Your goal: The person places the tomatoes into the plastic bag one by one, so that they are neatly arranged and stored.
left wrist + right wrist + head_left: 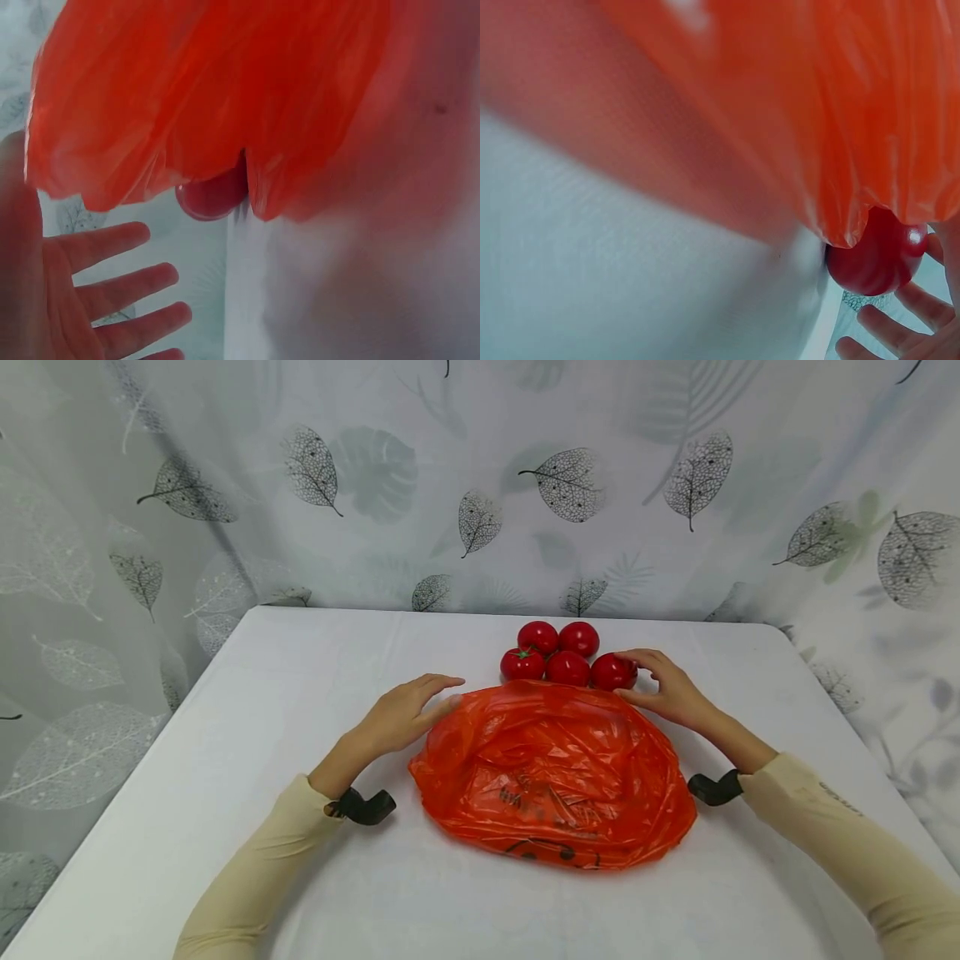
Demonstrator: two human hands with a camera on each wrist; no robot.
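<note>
An orange-red plastic bag (555, 777) lies spread on the table, dark print on its face. My left hand (408, 714) is at its upper left edge, thumb against the plastic and the other fingers straight and spread, as the left wrist view also shows. At the upper right edge is my right hand (663, 689), its thumb by the bag's rim. Its forefinger reaches the nearest tomato (613, 672), while the other fingers stay loosely spread in the right wrist view. Several red tomatoes (567, 667) sit grouped just behind the bag, some partly hidden by its edge.
The white table (330, 668) has its far edge against a curtain (420, 527) printed with leaves. Dark wrist-worn pieces (367, 807) stick out from both cuffs beside the bag.
</note>
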